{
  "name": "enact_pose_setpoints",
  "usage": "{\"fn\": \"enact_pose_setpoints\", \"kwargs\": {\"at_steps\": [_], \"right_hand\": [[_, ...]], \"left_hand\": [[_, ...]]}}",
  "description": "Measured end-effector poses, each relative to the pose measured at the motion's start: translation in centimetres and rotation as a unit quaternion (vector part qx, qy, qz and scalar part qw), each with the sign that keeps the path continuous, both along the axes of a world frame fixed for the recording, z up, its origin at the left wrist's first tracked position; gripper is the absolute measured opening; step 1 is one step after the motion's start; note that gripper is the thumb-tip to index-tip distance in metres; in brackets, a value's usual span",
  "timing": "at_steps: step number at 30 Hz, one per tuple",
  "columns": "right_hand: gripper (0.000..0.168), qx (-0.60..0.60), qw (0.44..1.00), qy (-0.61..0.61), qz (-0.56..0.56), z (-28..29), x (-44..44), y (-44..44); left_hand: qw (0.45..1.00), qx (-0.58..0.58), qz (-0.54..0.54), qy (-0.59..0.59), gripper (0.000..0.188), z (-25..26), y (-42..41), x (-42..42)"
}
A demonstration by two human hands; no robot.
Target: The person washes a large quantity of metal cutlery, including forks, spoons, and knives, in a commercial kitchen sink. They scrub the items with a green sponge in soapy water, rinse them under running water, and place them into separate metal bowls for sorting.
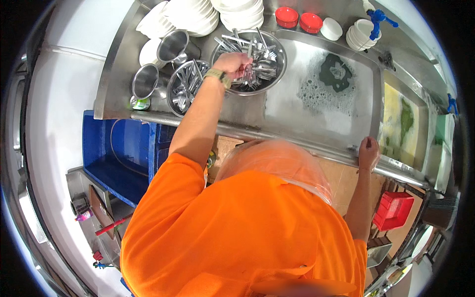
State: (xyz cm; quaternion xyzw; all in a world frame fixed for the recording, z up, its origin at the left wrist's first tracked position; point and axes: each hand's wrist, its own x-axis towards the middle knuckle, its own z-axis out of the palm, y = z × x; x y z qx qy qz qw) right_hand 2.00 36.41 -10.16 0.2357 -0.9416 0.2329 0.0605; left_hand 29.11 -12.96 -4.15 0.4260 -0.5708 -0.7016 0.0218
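My left hand (234, 66), with a watch (219, 77) on its wrist, reaches into a round steel bowl (282, 70) heaped with forks and spoons. Its fingers are curled around pieces of cutlery (249, 76) there; how many is hidden. Left of it stands a second metal bowl (169, 94) of cutlery, partly behind my forearm. At the sink's front rim my right hand (368, 150) is curled and wet-looking. A small blurred grey thing (352, 147) shows beside it; whether the hand holds anything is unclear. Soapy water (323, 100) with foam lies in the steel sink (377, 96).
Stacked white dishes (241, 16), red bowls (286, 16) and white bowls (362, 35) line the back. Steel cups (145, 81) and a can (140, 103) stand at left. A blue tap handle (378, 22) overhangs. A yellowish basin (395, 122) adjoins right; a blue tub (117, 156) sits below.
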Motion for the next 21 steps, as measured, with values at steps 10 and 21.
{"fn": "enact_pose_setpoints", "kwargs": {"at_steps": [10, 21], "right_hand": [[0.015, -0.034, 0.999, -0.014, 0.014, 0.5, 0.4, -0.3], [0.017, -0.031, 0.997, -0.061, 0.037, -2.0, -0.6, 0.6]], "left_hand": [[0.902, 0.194, 0.339, 0.186, 0.01, -2.1, 0.5, 1.8], [0.886, 0.063, 0.448, 0.098, 0.013, -5.9, 1.3, 0.3]]}}
